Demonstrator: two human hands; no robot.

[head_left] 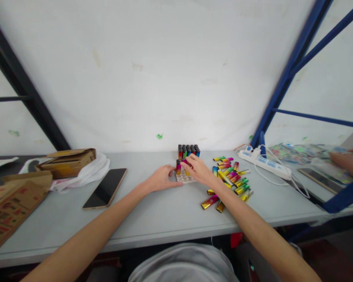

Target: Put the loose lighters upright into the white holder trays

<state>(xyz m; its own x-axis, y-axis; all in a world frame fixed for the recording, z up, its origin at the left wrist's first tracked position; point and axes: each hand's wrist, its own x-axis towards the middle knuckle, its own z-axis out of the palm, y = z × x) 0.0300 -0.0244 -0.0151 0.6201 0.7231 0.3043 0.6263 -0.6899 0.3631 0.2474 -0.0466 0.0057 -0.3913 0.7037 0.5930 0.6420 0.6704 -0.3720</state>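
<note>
My left hand (164, 178) curves round the left side of a pale tray with round holes (186, 177), thumb along its front edge. A pink and gold lighter (178, 167) stands upright in the tray near my left fingertips. Over the tray, my right hand (200, 169) is closed in a pinch on another shiny lighter (187, 168), partly hidden by the fingers. Just behind stands a block of upright lighters with black tops (188, 150), in rows. To the right of the tray lies a loose pile of metallic coloured lighters (233, 178), partly under my right forearm.
A phone (105, 188) lies at left, beside open cardboard boxes (72, 162) and a white plastic bag (91, 172). At right are a white power strip (264, 162) with cables and a blue metal frame (282, 90). Beyond it, another person's hands (348, 160) are near a second phone (320, 180).
</note>
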